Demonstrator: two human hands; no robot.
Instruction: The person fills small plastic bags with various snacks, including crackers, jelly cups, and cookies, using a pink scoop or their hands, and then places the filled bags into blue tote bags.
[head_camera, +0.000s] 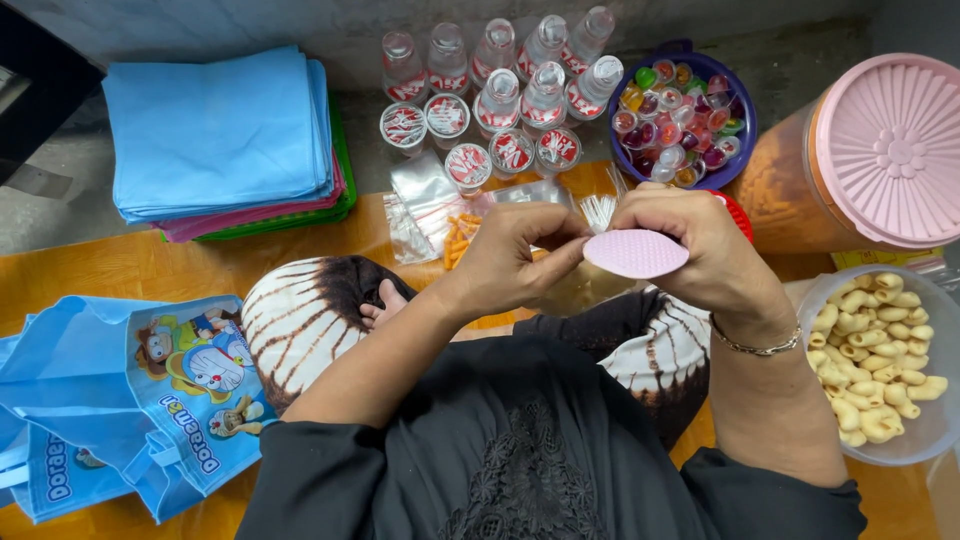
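While the person sat cross-legged on the orange floor mat (120, 265), a pink oval lid (636, 252) was held between both hands above the lap. At far left, blue cartoon-printed tote bags (130, 400) were heaped, at least two, and one stack of folded cloth bags (225, 140) lay behind them. The left hand (515, 255) was pinched shut on the lid's left edge, thumb below and fingers above. Seven small bottles (545, 95) and five sealed cups (468, 160) were counted near the wall. The right hand (700, 245) was curled closed on the lid's right side. One bowl of jelly cups (683, 118), one pink-lidded jar (870, 150) and one tub of puffed snacks (880, 350) stood at right. A steady, level grip on both edges would be judged best.
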